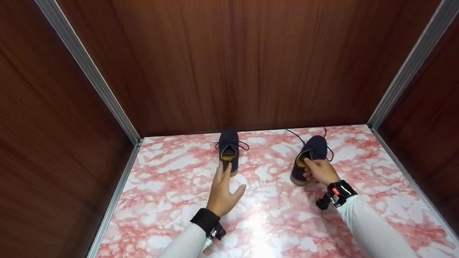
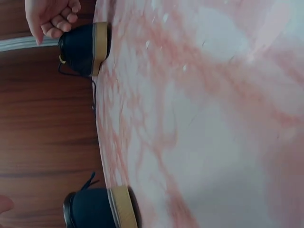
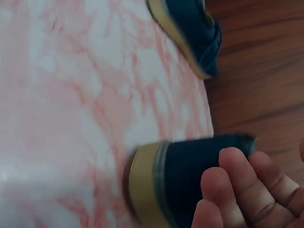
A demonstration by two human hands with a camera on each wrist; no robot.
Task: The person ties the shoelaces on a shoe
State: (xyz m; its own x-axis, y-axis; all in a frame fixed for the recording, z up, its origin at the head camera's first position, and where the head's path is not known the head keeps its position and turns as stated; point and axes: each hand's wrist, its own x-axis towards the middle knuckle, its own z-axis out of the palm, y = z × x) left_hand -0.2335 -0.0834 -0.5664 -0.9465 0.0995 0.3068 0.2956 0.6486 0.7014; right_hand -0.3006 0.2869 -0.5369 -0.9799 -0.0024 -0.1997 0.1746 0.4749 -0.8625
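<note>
The left hand (image 1: 224, 195) is splaying toward twelve near a tied navy lace-up shoe (image 1: 228, 138); the right hand (image 1: 320, 172) is curling over the loose-laced shoe (image 1: 317, 146) at three o'clock, gripping or not, I can't tell.

Head view: evenly lit; white glare on the marbled surface (image 1: 258, 200) at bottom centre; wood panels (image 1: 215, 64) dark. Wrist views: dimmer, hazy. Right wrist view: nearer shoe (image 3: 185, 175) blurred at edges.

No readable text — red tag (image 1: 335, 191) on right wrist strap (image 1: 346, 196) perhaps lettered, too small.
</note>
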